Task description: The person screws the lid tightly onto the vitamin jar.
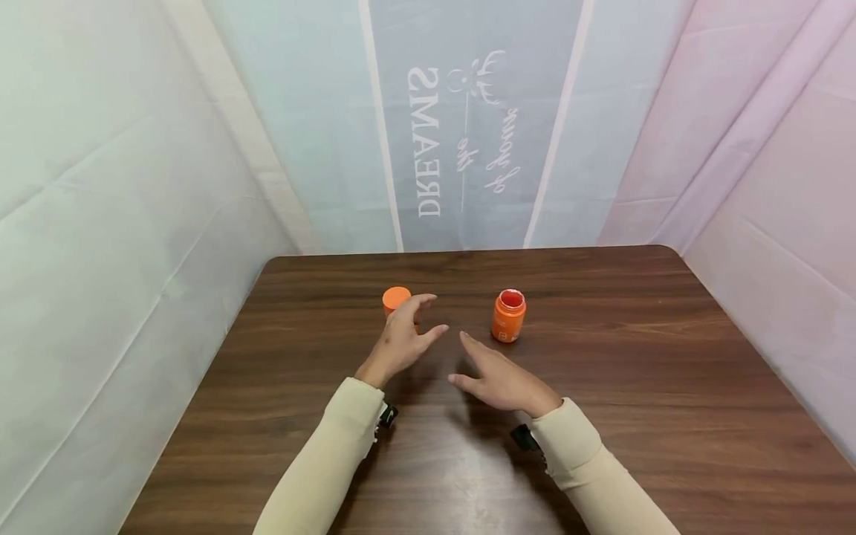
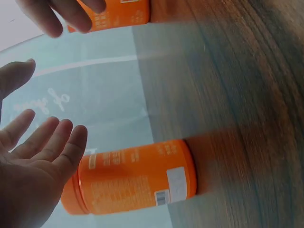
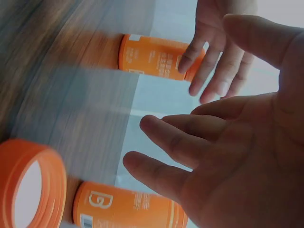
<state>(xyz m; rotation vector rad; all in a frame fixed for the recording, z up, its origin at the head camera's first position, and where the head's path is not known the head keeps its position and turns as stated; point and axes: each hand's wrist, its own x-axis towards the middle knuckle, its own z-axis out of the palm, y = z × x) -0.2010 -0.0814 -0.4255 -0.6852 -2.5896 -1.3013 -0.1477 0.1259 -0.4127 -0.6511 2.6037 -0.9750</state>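
My left hand hovers beside a capped orange bottle, which it partly hides in the head view. Its fingers are spread and loosely bent, with nothing in them. An uncapped orange bottle stands upright to the right, its threaded mouth facing up. Just in front of it is my right hand, fingers extended, thumb apart, holding nothing. In the right wrist view an orange screw lid shows its inner threads and pale liner at the lower left. My right hand and forearm seem to hide that lid in the head view.
Both bottles stand on a dark wood-grain table with rounded far corners. Behind it hangs a pale blue printed cloth. Light cloth walls rise at the left and right. Each wrist carries a small black device.
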